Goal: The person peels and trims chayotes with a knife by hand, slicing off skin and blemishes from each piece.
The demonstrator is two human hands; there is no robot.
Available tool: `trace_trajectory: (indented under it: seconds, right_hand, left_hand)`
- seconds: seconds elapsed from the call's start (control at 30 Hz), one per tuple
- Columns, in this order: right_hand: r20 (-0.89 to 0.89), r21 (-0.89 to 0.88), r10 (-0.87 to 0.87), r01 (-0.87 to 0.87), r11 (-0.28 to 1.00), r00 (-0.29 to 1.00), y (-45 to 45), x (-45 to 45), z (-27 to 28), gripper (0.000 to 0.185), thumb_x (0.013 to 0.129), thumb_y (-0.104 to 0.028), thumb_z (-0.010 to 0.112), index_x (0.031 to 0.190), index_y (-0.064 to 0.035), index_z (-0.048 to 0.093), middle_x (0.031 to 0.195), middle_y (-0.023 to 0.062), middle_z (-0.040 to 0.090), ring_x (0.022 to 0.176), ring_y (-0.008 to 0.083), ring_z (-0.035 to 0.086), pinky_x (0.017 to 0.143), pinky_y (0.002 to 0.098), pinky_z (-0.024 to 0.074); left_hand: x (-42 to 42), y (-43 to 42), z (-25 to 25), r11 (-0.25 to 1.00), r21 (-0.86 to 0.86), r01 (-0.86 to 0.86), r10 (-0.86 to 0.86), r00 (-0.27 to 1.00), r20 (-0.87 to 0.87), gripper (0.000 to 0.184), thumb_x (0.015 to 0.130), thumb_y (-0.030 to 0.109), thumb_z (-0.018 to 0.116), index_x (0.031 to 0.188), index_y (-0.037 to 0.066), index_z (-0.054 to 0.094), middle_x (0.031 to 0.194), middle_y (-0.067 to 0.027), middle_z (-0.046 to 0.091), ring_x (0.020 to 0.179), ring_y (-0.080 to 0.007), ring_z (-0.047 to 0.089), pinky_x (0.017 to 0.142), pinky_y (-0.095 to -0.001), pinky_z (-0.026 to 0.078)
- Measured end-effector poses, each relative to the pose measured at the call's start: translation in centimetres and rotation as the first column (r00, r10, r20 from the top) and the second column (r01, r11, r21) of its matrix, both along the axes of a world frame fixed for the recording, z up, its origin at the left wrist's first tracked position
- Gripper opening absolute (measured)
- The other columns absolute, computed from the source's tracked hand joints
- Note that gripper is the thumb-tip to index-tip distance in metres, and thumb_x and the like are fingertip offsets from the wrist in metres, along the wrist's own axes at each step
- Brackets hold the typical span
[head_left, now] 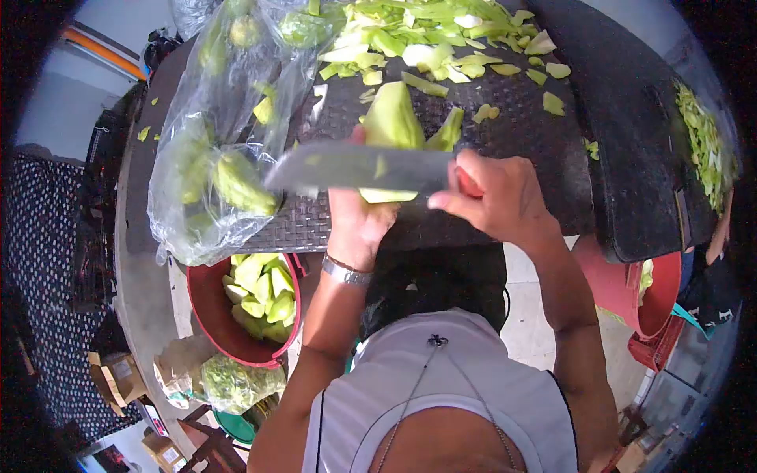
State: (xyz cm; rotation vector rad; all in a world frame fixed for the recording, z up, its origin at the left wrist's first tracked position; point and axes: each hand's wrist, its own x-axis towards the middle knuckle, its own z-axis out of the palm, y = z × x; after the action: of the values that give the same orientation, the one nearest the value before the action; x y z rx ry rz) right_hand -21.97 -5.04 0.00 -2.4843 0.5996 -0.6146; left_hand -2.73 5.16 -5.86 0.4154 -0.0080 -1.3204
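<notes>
My left hand (359,225), with a metal watch on its wrist, is closed around a pale green peeled fruit (392,118); its exact kind is unclear. My right hand (503,195) grips a knife (355,167) by its red handle. The wide blade is smeared by motion and lies across the front of the fruit, hiding part of it and some left-hand fingers. Whether the edge touches the flesh I cannot tell. Just right of the fruit is a green cut piece (446,131) on the dark woven-pattern table (520,162).
Peelings (449,39) are heaped at the table's far side. A clear plastic bag (189,229) of green fruits lies at left. Below it stands a red bucket (206,335) of peeled pieces. Another red bucket (661,296) is at right, near another person's arm (720,235).
</notes>
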Motion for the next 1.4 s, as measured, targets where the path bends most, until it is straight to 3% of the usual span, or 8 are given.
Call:
trace_trajectory:
  seconds: [0.1, 0.3, 0.5, 0.63, 0.9, 1.1, 1.23, 1.4]
  right_hand:
    - [0.033, -0.086, 0.054, -0.051, 0.995, 0.998, 0.6, 0.1, -0.4, 0.046, 0.075, -0.04, 0.088, 0.074, -0.0084, 0.054, 0.059, 0.0051, 0.057, 0.05, 0.0279, 0.06, 0.051, 0.0376, 0.0468]
    - [-0.067, -0.121, -0.026, 0.018, 0.992, 0.997, -1.6, -1.1, -0.4, 0.053, 0.077, -0.056, 0.081, 0.072, -0.0103, 0.053, 0.06, 0.0056, 0.061, 0.055, 0.0288, 0.066, 0.053, 0.0433, 0.0515]
    - [-0.068, -0.046, -0.071, 0.068, 0.997, 0.995, -1.9, -1.4, -0.8, 0.051, 0.082, -0.054, 0.078, 0.074, -0.0092, 0.057, 0.061, 0.009, 0.061, 0.057, 0.0309, 0.066, 0.054, 0.0437, 0.0506]
    - [-0.107, -0.008, -0.161, 0.161, 0.987, 0.981, -4.3, -1.6, -1.9, 0.052, 0.087, -0.056, 0.074, 0.078, -0.0059, 0.061, 0.063, 0.0131, 0.061, 0.059, 0.0341, 0.066, 0.055, 0.045, 0.0501]
    - [0.0, 0.302, -0.217, 0.207, 0.931, 0.976, -5.1, -1.2, -2.0, 0.05, 0.096, -0.049, 0.066, 0.081, -0.0016, 0.06, 0.063, 0.0184, 0.059, 0.058, 0.0391, 0.062, 0.058, 0.0452, 0.049]
    - [-0.097, 0.051, 0.021, -0.016, 0.999, 0.995, -2.1, -0.6, -0.2, 0.049, 0.092, -0.051, 0.07, 0.08, -0.0047, 0.061, 0.063, 0.0165, 0.062, 0.063, 0.0383, 0.068, 0.059, 0.0479, 0.0522]
    - [-0.119, -0.021, -0.153, 0.152, 0.988, 0.981, -4.6, -0.6, -2.5, 0.05, 0.091, -0.053, 0.071, 0.08, -0.0052, 0.061, 0.064, 0.0162, 0.063, 0.065, 0.0377, 0.068, 0.058, 0.0464, 0.0524]
    - [-0.04, 0.163, -0.088, 0.093, 0.982, 0.995, -4.3, -1.0, -2.3, 0.048, 0.089, -0.051, 0.073, 0.079, -0.0055, 0.061, 0.064, 0.0161, 0.063, 0.065, 0.0369, 0.069, 0.059, 0.0444, 0.0526]
  left_hand:
    - [-1.6, -0.8, 2.1, 0.999, 0.045, -0.027, 0.02, 0.987, 0.16, 0.051, 0.1, 0.043, 0.057, 0.13, 0.002, 0.061, 0.119, -0.0147, 0.071, 0.105, -0.0296, 0.07, 0.096, -0.0442, 0.055]
    - [-1.8, -0.4, 1.9, 0.994, 0.095, -0.057, 0.055, 0.998, 0.027, 0.052, 0.099, 0.042, 0.057, 0.133, 0.002, 0.059, 0.122, -0.0158, 0.069, 0.11, -0.0294, 0.068, 0.096, -0.0457, 0.055]
    - [-1.3, 0.4, 0.4, 1.0, 0.0, -0.01, 0.01, 0.999, 0.043, 0.051, 0.104, 0.043, 0.044, 0.134, 0.003, 0.055, 0.127, -0.0173, 0.066, 0.113, -0.0368, 0.067, 0.084, -0.0621, 0.059]
    - [-1.9, 0.6, 0.9, 0.999, 0.02, 0.043, -0.047, 0.97, 0.239, 0.058, 0.1, 0.046, 0.053, 0.138, 0.002, 0.053, 0.128, -0.021, 0.064, 0.106, -0.0392, 0.069, 0.082, -0.0589, 0.06]
    - [-2.0, -0.3, 1.6, 0.999, -0.029, 0.042, -0.038, 0.992, 0.117, 0.06, 0.1, 0.05, 0.052, 0.137, 0.003, 0.054, 0.127, -0.018, 0.066, 0.109, -0.0383, 0.067, 0.086, -0.058, 0.059]
    - [-1.5, -0.5, -1.2, 0.998, 0.01, -0.069, 0.068, 0.994, 0.088, 0.052, 0.101, 0.045, 0.052, 0.131, 0.003, 0.056, 0.122, -0.0164, 0.067, 0.106, -0.035, 0.069, 0.085, -0.057, 0.059]
    - [-2.0, 0.6, 0.9, 1.0, 0.015, 0.01, -0.014, 0.965, 0.262, 0.054, 0.1, 0.048, 0.053, 0.132, 0.005, 0.058, 0.121, -0.0153, 0.068, 0.104, -0.0359, 0.069, 0.084, -0.059, 0.058]
    - [-2.5, 0.9, 1.5, 1.0, 0.006, 0.006, -0.007, 0.972, 0.236, 0.056, 0.099, 0.051, 0.054, 0.13, 0.004, 0.057, 0.123, -0.0168, 0.067, 0.103, -0.0368, 0.069, 0.084, -0.0591, 0.058]
